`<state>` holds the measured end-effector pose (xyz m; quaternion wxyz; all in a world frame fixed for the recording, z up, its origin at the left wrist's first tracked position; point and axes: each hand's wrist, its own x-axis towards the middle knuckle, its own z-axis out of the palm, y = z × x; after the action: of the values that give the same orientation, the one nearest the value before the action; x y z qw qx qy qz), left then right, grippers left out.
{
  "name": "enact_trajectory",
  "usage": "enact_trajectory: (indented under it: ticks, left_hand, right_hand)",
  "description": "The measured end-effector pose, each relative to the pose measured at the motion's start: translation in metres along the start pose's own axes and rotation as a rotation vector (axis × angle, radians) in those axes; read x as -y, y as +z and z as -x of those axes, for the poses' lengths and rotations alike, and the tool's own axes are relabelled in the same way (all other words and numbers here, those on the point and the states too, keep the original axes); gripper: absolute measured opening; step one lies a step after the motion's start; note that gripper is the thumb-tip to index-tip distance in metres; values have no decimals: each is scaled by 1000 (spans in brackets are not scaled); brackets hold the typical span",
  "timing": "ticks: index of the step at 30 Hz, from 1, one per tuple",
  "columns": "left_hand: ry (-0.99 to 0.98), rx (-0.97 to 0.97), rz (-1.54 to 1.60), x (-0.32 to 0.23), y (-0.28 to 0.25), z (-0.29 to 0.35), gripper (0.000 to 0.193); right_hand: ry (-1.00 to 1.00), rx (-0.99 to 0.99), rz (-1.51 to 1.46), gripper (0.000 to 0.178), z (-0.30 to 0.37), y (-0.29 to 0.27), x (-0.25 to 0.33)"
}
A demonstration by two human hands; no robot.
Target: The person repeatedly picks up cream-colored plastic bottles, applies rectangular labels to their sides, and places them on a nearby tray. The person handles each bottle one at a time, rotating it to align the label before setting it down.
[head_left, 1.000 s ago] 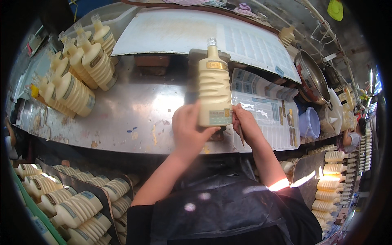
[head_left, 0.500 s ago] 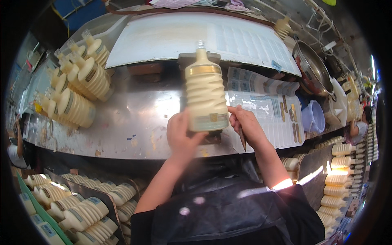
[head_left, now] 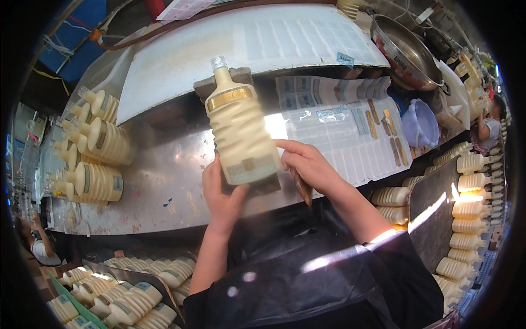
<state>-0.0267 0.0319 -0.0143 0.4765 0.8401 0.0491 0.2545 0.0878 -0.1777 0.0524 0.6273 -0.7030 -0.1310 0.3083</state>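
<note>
A ribbed cream bottle [head_left: 241, 134] with a clear threaded neck and a gold band round its shoulder leans neck-away over the metal bench. My left hand [head_left: 222, 194] grips its lower left side, the thumb under the base. In my right hand [head_left: 309, 164] is a slim brown pointed tool [head_left: 303, 189], its tip downward; the index finger reaches to the bottle's right edge. Behind the bottle's neck sits a dark block [head_left: 204, 88]. Sheets of labels [head_left: 329, 140] lie to the right, with several gold strips [head_left: 386, 123] on them.
More cream bottles [head_left: 98, 137] stand at the bench's left. A white board [head_left: 219, 44] spans the back. At right are a lilac bucket [head_left: 421, 123] and a metal pan [head_left: 405, 49]. Crates of bottles [head_left: 134, 304] flank me below, and a person [head_left: 490, 129] is at far right.
The view has turned, shifting the bench scene. In the picture the bottle has moved left and now tilts leftward, both hands going with it. My left hand still grips it; my right keeps the tool.
</note>
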Motion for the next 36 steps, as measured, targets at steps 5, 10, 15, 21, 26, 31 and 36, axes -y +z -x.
enact_trajectory:
  ticks: [5,10,15,21,26,31,36]
  left_hand:
    - [-131,-58,297,-9,9,-6,85]
    - [-236,-114,144,-19,26,-13,67]
    - [-211,-145,103,-19,29,-12,65]
    - [-199,-148,105,-20,30,-13,64]
    - [-174,-151,35,-20,28,-14,65]
    - [-200,-162,-6,-38,27,-22,76]
    - [-191,-157,-20,-37,29,-24,80]
  right_hand:
    - [-83,-19,74,45,-2,8,-6]
    - [-50,-57,203,51,-6,10,-10]
    - [-61,-95,225,51,-7,14,-11]
    - [-79,-119,222,51,-8,16,-16]
    - [-202,-136,126,51,-18,12,-33]
    - [-53,-77,367,55,-3,13,1]
    - [-66,-72,253,57,-7,11,-8]
